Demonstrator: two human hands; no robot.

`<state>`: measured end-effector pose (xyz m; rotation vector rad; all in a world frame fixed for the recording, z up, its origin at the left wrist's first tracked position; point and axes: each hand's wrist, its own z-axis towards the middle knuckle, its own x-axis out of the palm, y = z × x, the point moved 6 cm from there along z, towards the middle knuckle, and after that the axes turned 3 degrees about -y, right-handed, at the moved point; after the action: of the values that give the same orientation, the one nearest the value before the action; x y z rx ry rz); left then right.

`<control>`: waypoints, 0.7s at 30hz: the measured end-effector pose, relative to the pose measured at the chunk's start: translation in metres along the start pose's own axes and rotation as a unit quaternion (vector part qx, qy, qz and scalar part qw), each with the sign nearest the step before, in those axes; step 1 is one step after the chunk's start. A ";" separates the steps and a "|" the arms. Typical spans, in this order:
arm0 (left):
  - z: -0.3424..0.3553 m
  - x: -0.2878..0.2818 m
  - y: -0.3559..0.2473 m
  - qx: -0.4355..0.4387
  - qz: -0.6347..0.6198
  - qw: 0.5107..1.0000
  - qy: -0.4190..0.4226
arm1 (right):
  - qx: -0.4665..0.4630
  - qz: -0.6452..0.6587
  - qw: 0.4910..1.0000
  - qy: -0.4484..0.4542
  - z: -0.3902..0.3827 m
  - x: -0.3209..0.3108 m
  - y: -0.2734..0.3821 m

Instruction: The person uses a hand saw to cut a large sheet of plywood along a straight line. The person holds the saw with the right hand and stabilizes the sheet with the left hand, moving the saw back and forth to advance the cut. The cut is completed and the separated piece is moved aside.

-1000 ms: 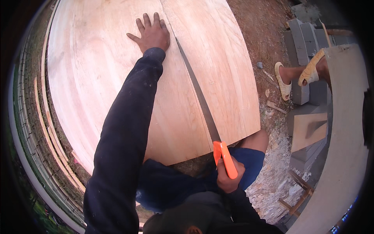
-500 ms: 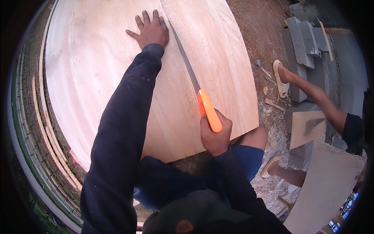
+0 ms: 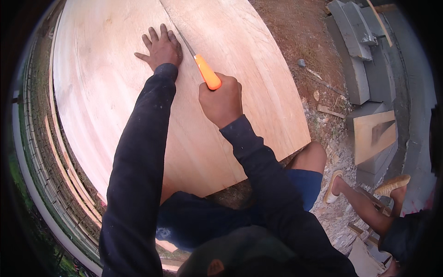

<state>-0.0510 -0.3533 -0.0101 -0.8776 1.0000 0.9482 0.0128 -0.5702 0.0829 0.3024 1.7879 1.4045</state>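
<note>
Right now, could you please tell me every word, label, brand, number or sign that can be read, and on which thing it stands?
No text can be read.
Saw handle: plain orange where the right hand leaves it visible.
Board: no lettering visible.
Orange mark on the dark cloth at the lower edge: too blurred to tell whether it has letters.

My left hand lies spread on a pale wooden board. My right hand grips an orange-handled saw just beside it. Gray blocks sit farther right.
</note>
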 end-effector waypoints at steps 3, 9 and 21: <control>-0.001 0.002 0.011 -0.011 -0.004 1.000 -0.001 | 0.075 0.089 0.992 0.041 -0.120 -0.076 -0.012; -0.002 -0.007 0.006 -0.008 -0.005 1.000 0.003 | 0.087 0.046 0.995 0.026 -0.148 -0.119 0.009; -0.006 0.000 0.010 -0.006 -0.021 1.000 -0.004 | 0.050 0.006 0.998 0.032 -0.178 -0.119 -0.006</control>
<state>-0.0621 -0.3549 -0.0136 -0.9002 0.9664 0.9234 -0.0382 -0.7705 0.1377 0.3240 1.9156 1.3505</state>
